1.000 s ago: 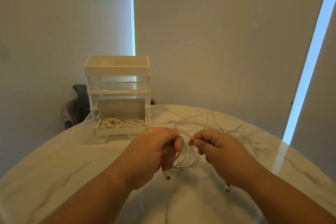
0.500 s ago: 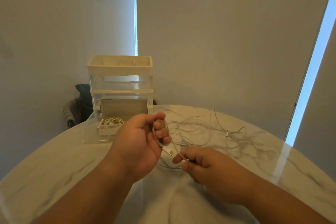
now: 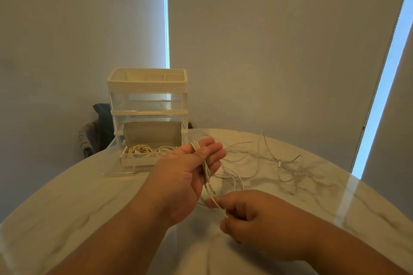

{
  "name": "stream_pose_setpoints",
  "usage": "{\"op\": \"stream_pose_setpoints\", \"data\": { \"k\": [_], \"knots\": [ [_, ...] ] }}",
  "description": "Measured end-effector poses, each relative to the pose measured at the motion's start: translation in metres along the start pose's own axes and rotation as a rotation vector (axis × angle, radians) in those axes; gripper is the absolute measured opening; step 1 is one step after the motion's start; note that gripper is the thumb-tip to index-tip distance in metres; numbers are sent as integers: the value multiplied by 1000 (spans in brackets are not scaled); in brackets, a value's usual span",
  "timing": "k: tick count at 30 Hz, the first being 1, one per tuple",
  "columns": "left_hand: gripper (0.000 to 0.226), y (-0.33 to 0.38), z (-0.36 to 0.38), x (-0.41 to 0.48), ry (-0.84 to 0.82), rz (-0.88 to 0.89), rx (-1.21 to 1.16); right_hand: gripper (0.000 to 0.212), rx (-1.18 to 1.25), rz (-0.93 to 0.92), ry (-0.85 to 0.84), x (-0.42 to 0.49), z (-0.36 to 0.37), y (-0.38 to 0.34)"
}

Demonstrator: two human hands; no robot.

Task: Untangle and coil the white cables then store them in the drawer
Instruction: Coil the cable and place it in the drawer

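Note:
My left hand is raised over the table, fingers nearly straight. Several loops of a white cable run across its palm, and the thumb pins them there. Below it, my right hand pinches the same cable near its free end, fingers curled. More loose white cable trails over the marble table to the right, one plug lying there. The open bottom drawer of the clear organizer holds two coiled white cables.
The organizer stands at the table's far left, its drawer pulled out toward me on a clear base. A dark chair stands behind the table at the left. Blinds cover the windows behind.
My left hand has risen and straightened its fingers, with the cable loops now laid across the palm. My right hand has moved down toward me, drawing the cable end along.

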State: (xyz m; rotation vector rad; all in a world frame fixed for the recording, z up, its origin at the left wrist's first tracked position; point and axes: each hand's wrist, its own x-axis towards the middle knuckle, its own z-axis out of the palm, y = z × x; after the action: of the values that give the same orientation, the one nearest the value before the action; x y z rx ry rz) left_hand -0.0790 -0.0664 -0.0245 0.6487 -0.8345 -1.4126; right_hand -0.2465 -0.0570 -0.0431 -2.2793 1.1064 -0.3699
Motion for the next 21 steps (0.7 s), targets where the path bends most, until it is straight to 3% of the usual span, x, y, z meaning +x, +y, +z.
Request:
{"op": "stream_pose_setpoints", "data": {
  "k": [6, 11, 15, 21],
  "knots": [
    [19, -3, 1, 1, 22, 28, 77, 47, 63, 14, -24, -2, 2, -1],
    [17, -4, -13, 3, 69, 261, 618, 38, 213, 16, 129, -4, -3, -10],
    [18, -7, -14, 5, 73, 175, 481, 43, 338, -39, 352, 0, 2, -5],
    [24, -7, -8, 3, -54, 90, 423, 33, 364, -66, 719, 2, -2, 6]
  ]
}}
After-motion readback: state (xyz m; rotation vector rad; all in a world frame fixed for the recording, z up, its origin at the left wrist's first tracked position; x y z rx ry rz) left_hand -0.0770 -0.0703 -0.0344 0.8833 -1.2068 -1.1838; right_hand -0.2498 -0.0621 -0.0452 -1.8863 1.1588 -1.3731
